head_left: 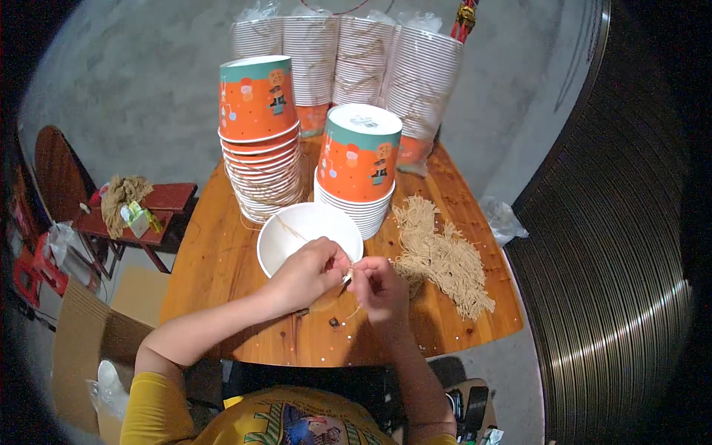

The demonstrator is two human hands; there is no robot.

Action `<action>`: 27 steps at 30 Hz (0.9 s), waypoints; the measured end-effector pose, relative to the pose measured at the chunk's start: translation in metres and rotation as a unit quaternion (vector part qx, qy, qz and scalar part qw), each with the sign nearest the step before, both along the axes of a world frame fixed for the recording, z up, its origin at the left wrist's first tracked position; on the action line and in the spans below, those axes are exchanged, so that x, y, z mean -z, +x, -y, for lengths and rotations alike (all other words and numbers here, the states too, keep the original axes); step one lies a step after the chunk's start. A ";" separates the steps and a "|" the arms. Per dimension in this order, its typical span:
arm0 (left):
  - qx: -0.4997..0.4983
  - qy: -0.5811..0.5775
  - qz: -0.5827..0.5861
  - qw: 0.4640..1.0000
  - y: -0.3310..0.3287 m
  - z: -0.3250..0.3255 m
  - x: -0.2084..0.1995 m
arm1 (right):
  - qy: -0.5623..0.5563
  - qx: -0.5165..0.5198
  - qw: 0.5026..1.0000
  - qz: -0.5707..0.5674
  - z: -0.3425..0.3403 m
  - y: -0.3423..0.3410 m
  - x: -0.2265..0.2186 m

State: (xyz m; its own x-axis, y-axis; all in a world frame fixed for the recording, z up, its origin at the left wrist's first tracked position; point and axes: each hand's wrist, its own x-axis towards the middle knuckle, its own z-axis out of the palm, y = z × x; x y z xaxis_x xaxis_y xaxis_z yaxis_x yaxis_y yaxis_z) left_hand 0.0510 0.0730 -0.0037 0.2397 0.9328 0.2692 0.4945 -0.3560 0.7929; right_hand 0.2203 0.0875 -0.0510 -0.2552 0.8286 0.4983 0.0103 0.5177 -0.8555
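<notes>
A white paper tub (pixel 334 222) lies tipped in front of me, its open mouth facing up toward me. My left hand (pixel 308 271) is closed in a pinch at the tub's near right rim. Fingertips of my right hand (pixel 381 289) meet it there, also pinching. Between them is a thin tan twine (pixel 354 314), with a loose end hanging below; its exact loop or knot is too small to make out. Another strand crosses the tub's inside. Right of my hands lies a heap of cut tan twine (pixel 449 259).
Behind the tub stand two stacks of upside-down orange-and-green tubs, a taller left stack (pixel 259 104) wound with twine and a shorter right stack (pixel 360 163). Bagged stacks (pixel 423 74) line the wooden table's (pixel 215 297) far edge. A red bench (pixel 159 211) is at left, a ribbed shutter (pixel 615 282) at right.
</notes>
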 end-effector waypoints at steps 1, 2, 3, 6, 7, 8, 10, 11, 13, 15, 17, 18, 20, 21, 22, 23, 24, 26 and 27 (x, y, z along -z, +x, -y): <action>-0.003 -0.003 0.000 1.000 0.001 0.000 0.000 | 0.019 0.003 1.000 -0.004 0.000 -0.001 0.000; -0.007 -0.005 0.000 1.000 0.001 0.000 -0.001 | 0.019 0.004 1.000 -0.004 0.000 -0.002 0.001; -0.006 -0.005 0.000 1.000 0.002 0.000 -0.002 | 0.031 0.022 0.999 0.005 0.000 -0.003 0.002; -0.008 -0.016 -0.001 1.000 0.002 0.000 -0.002 | 0.042 0.037 0.998 0.015 0.003 -0.003 -0.005; -0.005 -0.015 -0.001 1.000 0.001 -0.001 -0.001 | 0.042 0.035 0.998 0.015 0.004 -0.003 -0.008; -0.002 -0.012 -0.001 1.000 0.001 0.000 -0.001 | 0.042 0.034 0.998 0.014 0.004 -0.003 -0.008; -0.005 -0.006 -0.003 1.000 0.000 0.000 0.001 | 0.057 0.049 0.995 0.061 0.004 -0.003 -0.009; -0.005 0.000 -0.005 1.000 0.000 0.000 0.002 | 0.057 0.050 0.995 0.061 0.004 -0.003 -0.008; -0.005 -0.007 -0.005 1.000 0.001 0.000 0.000 | 0.011 0.013 0.999 -0.040 0.002 -0.004 -0.005; -0.007 -0.015 -0.006 1.000 0.001 0.000 -0.001 | 0.003 -0.011 0.999 -0.053 -0.004 -0.002 0.004; 0.006 -0.048 0.025 0.999 -0.001 0.000 -0.001 | -0.006 -0.036 0.997 -0.065 -0.004 -0.001 0.005; 0.004 -0.048 0.025 0.999 -0.002 -0.001 0.001 | -0.048 -0.051 0.995 -0.071 -0.002 0.000 0.001; 0.034 -0.039 0.030 0.998 -0.003 -0.002 0.004 | -0.089 -0.066 0.991 -0.077 0.001 0.001 -0.002; 0.034 -0.038 0.030 0.998 -0.002 -0.002 0.003 | -0.107 -0.072 0.988 -0.083 0.001 0.002 -0.003; 0.041 -0.031 0.016 0.999 -0.001 -0.002 0.002 | -0.125 -0.078 0.985 -0.089 0.001 0.003 -0.004; 0.046 -0.023 0.001 0.999 0.000 -0.002 0.002 | -0.125 -0.078 0.985 -0.089 0.001 0.004 -0.005; 0.046 -0.022 0.001 0.999 0.000 -0.003 0.001 | -0.160 -0.085 0.979 -0.093 0.001 0.005 -0.006; 0.040 -0.021 -0.021 0.999 0.000 -0.002 0.001 | -0.195 -0.093 0.972 -0.097 0.000 0.005 -0.010; 0.039 -0.021 -0.022 0.999 -0.001 -0.002 0.002 | -0.239 -0.094 0.962 -0.092 0.000 0.005 -0.013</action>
State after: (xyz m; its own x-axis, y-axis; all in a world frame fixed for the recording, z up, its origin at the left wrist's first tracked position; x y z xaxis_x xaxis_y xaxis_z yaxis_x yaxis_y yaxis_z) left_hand 0.0505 0.0753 -0.0056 0.3219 0.9211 0.2191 0.5008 -0.3621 0.7862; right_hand 0.2255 0.0874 -0.0377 -0.3668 0.9221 0.1232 -0.2186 0.0434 -0.9749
